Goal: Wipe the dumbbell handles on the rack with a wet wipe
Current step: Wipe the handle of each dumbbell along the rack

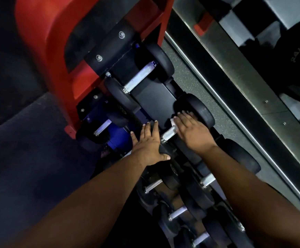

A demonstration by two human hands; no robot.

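Left hand [148, 145]: I rest it flat on the black end weight, fingers [150, 128] straight and a little spread.
Right hand [190, 133]: my fingers curl over the handle [168, 133] and press the wet wipe [173, 122] on it.
How to do it well: I think I should hold the weight still and rub along the whole bar.
Which way: the bar's long way runs from near-left to far-right.
Where: the dumbbell lies on the rack [152, 99], mid row.
Further off: more shiny handles wait.
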